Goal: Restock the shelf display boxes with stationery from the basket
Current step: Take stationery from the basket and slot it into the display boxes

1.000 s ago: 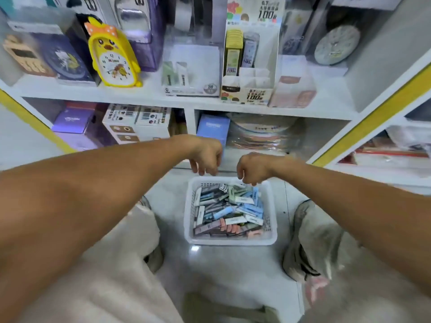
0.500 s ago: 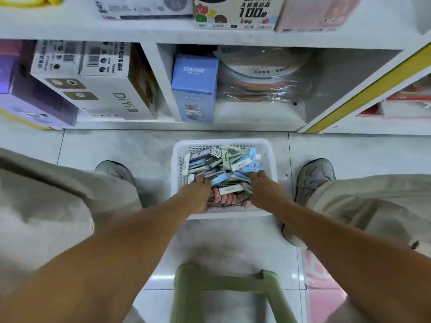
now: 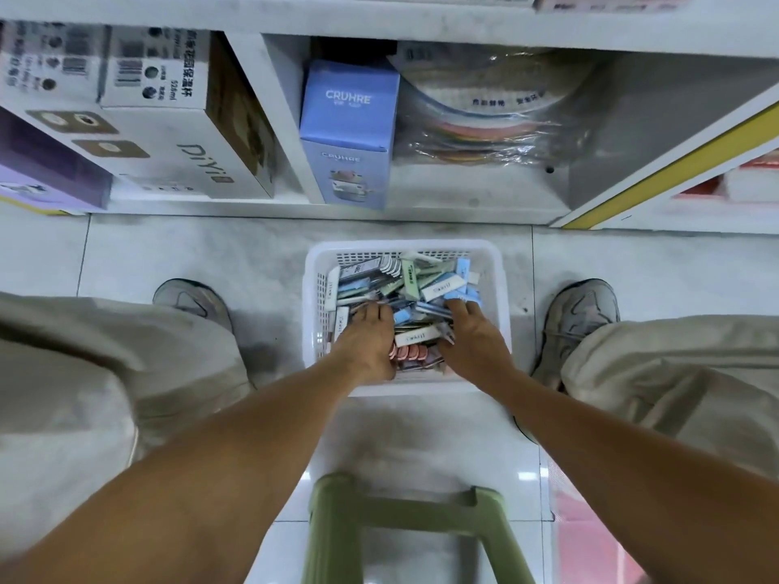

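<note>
Left hand [image 3: 366, 340], right hand [image 3: 472, 337] among stationery packs [image 3: 421, 284], white basket [image 3: 314, 288]

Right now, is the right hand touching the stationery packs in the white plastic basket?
Touching. The head view shows the right hand inside the white plastic basket, its fingers pressed down among the stationery packs, with no visible gap.

Both arms are bare to as far up as the view reaches, with no watch or ring visible on the left hand [image 3: 366, 345] or right hand [image 3: 472, 339]. Loose beige trousers [image 3: 105, 373] cover both legs. Grey laced sneakers [image 3: 579, 318], seemingly scuffed, though blurred.
</note>
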The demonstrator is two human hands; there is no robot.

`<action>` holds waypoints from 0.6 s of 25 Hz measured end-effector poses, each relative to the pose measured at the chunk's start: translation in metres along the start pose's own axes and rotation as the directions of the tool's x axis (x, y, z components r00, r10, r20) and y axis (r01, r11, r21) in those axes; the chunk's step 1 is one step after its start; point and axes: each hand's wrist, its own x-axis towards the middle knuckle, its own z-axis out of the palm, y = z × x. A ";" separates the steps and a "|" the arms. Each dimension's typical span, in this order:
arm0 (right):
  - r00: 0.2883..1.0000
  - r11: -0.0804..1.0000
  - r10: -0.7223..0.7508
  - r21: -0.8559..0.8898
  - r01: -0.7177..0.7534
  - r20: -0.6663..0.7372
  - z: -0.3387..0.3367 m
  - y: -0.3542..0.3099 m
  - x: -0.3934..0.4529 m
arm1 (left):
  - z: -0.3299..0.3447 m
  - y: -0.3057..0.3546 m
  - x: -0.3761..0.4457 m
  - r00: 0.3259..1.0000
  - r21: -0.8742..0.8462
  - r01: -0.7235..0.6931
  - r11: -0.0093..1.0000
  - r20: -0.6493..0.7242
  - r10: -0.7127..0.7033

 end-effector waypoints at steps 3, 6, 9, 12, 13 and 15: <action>0.999 0.999 0.014 0.042 -0.011 -0.051 0.001 0.004 -0.001 | 0.004 0.002 -0.001 0.999 -0.025 0.000 1.000 -0.035 -0.001; 0.997 0.997 0.014 0.071 -0.009 -0.073 -0.002 0.004 0.001 | -0.004 -0.002 0.001 1.000 -0.075 -0.011 0.997 -0.027 0.009; 0.996 0.996 0.026 0.093 -0.018 -0.088 -0.007 0.002 0.001 | -0.012 -0.005 0.000 0.999 -0.125 -0.038 0.991 -0.030 0.034; 0.994 0.994 0.018 0.110 -0.006 -0.108 -0.012 -0.002 0.002 | -0.021 -0.010 0.001 0.998 -0.250 -0.005 0.968 0.054 0.019; 0.993 0.993 0.018 0.120 -0.004 -0.113 -0.014 -0.004 0.003 | -0.025 -0.012 0.002 0.996 -0.305 0.020 0.952 0.087 0.007; 0.993 0.989 0.028 0.149 -0.011 -0.113 -0.017 -0.007 0.007 | -0.032 -0.016 0.005 0.996 -0.344 0.031 0.938 0.093 0.001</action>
